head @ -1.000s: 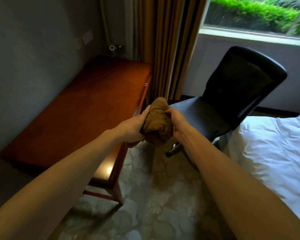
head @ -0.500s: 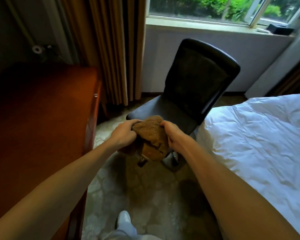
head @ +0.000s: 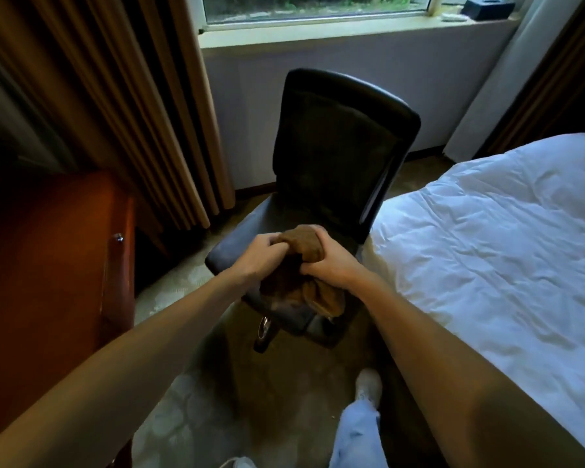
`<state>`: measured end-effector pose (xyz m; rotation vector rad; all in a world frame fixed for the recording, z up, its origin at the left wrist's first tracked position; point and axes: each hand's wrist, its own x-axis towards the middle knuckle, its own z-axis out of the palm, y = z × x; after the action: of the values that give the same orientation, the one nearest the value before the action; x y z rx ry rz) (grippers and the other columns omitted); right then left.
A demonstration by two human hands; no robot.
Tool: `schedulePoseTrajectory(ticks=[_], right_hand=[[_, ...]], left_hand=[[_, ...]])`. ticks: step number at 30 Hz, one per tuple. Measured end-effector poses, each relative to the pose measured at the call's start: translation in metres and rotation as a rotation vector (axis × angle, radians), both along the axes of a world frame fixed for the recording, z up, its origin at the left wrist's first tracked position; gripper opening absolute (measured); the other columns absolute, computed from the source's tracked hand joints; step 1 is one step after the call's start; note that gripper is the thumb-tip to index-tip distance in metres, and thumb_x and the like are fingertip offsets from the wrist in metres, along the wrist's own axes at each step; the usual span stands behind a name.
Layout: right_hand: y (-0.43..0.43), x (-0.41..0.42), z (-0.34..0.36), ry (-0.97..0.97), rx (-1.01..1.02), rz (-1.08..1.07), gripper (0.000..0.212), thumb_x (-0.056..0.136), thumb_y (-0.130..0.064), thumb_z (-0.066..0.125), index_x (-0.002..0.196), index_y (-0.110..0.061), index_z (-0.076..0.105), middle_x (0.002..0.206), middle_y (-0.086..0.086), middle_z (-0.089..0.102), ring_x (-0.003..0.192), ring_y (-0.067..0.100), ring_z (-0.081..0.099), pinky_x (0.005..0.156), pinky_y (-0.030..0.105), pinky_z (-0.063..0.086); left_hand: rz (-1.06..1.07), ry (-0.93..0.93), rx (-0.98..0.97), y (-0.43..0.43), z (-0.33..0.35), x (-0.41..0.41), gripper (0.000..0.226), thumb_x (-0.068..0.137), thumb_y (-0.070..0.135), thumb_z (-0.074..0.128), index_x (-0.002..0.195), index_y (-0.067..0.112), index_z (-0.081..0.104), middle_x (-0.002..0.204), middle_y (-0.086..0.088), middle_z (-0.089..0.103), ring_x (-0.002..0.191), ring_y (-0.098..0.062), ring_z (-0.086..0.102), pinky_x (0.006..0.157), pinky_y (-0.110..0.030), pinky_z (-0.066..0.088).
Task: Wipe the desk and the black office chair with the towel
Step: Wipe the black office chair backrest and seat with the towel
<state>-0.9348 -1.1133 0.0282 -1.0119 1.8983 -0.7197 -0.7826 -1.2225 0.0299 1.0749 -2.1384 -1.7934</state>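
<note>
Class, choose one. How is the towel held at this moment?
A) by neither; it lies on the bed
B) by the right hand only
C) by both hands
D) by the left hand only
C: the left hand and the right hand both grip the bunched towel, in front of the chair.

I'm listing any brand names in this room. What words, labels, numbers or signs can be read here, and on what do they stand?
No text can be read anywhere in this view.
Black office chair: no label or logo shows.
Brown towel: no tag or print shows.
Desk: no markings show.
Dark box on the window sill: too small and blurred to tell whether it bears any text.
</note>
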Motion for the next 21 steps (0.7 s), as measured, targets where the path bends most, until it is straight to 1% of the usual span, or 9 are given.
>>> schedulePoseTrajectory(ticks=[3,6,8,10,11,13,16,19,21], right_hand=[[-0.007,-0.067,-0.01,0.048,-0.134,-0.086,0.051,0.078,-0.034,0.067,0.127,-0.044,0.058,0.124,-0.006,0.066,0.116,0.016,0.063,0.106,0.046,0.051],[-0.012,-0.138,-0.013,0.078,-0.184,-0.125,0.051,0.073,-0.024,0.052,0.12,-0.036,0.069,0.117,-0.005,0.073,0.115,0.017,0.066,0.105,0.042,0.051],[-0.015,-0.185,-0.009,0.097,-0.205,-0.141,0.053,0.077,-0.007,0.049,0.117,-0.032,0.072,0.112,-0.01,0.075,0.111,0.009,0.067,0.105,0.032,0.05],[-0.025,-0.231,0.001,0.096,-0.229,-0.168,0.052,0.082,0.007,0.047,0.109,-0.031,0.071,0.102,-0.018,0.072,0.099,-0.003,0.066,0.097,0.018,0.05],[-0.03,-0.253,0.006,0.097,-0.231,-0.201,0.05,0.087,0.007,0.048,0.108,-0.033,0.07,0.098,-0.019,0.071,0.096,-0.003,0.065,0.092,0.018,0.05],[-0.042,-0.291,0.021,0.076,-0.211,-0.213,0.039,0.097,-0.002,0.052,0.114,-0.032,0.071,0.098,-0.015,0.07,0.097,0.007,0.065,0.086,0.022,0.047],[-0.067,-0.345,0.03,0.045,-0.191,-0.224,0.028,0.099,-0.003,0.052,0.118,-0.009,0.072,0.1,-0.002,0.069,0.099,0.023,0.068,0.08,0.025,0.05],[-0.084,-0.377,0.04,0.028,-0.143,-0.316,0.026,0.1,-0.007,0.049,0.089,-0.011,0.073,0.086,0.002,0.07,0.085,0.02,0.067,0.073,0.027,0.052],[-0.095,-0.391,0.04,0.082,-0.11,-0.322,0.028,0.097,-0.014,0.049,0.076,-0.018,0.068,0.078,0.004,0.069,0.081,0.023,0.068,0.074,0.036,0.054]], left_hand=[[-0.122,-0.052,0.045,-0.013,-0.007,-0.053,0.018,0.101,0.024,0.061,0.115,0.023,0.072,0.104,-0.004,0.075,0.1,-0.016,0.071,0.087,-0.033,0.054],[-0.131,-0.095,0.041,-0.027,-0.009,-0.117,0.02,0.098,0.025,0.065,0.111,0.039,0.072,0.096,-0.002,0.075,0.089,-0.018,0.072,0.081,-0.031,0.058],[-0.135,-0.108,0.006,-0.036,-0.01,-0.162,0.021,0.099,0.026,0.065,0.114,0.04,0.069,0.093,0.003,0.073,0.081,-0.008,0.071,0.073,-0.023,0.057],[-0.133,-0.122,-0.015,-0.045,-0.008,-0.203,0.02,0.098,0.034,0.067,0.116,0.041,0.068,0.107,0.005,0.074,0.099,-0.009,0.071,0.086,-0.025,0.057],[-0.13,-0.126,-0.017,-0.049,-0.008,-0.221,0.021,0.096,0.04,0.067,0.117,0.042,0.068,0.113,0.005,0.074,0.106,-0.01,0.071,0.092,-0.028,0.056],[-0.087,-0.129,-0.017,-0.056,-0.007,-0.252,0.022,0.098,0.042,0.064,0.118,0.039,0.07,0.114,0.007,0.075,0.107,-0.007,0.071,0.093,-0.029,0.055],[-0.119,-0.212,-0.085,-0.069,-0.009,-0.28,0.026,0.105,0.036,0.054,0.129,0.031,0.064,0.112,0.008,0.073,0.101,-0.006,0.071,0.089,-0.025,0.053],[-0.178,-0.37,-0.181,-0.093,-0.012,-0.287,0.032,0.104,0.04,0.055,0.134,0.031,0.061,0.114,0.01,0.069,0.102,-0.002,0.068,0.094,-0.027,0.054],[-0.133,-0.398,-0.207,-0.112,-0.015,-0.29,0.031,0.105,0.037,0.056,0.133,0.028,0.062,0.104,0.014,0.067,0.097,0.0,0.065,0.084,-0.021,0.051]])
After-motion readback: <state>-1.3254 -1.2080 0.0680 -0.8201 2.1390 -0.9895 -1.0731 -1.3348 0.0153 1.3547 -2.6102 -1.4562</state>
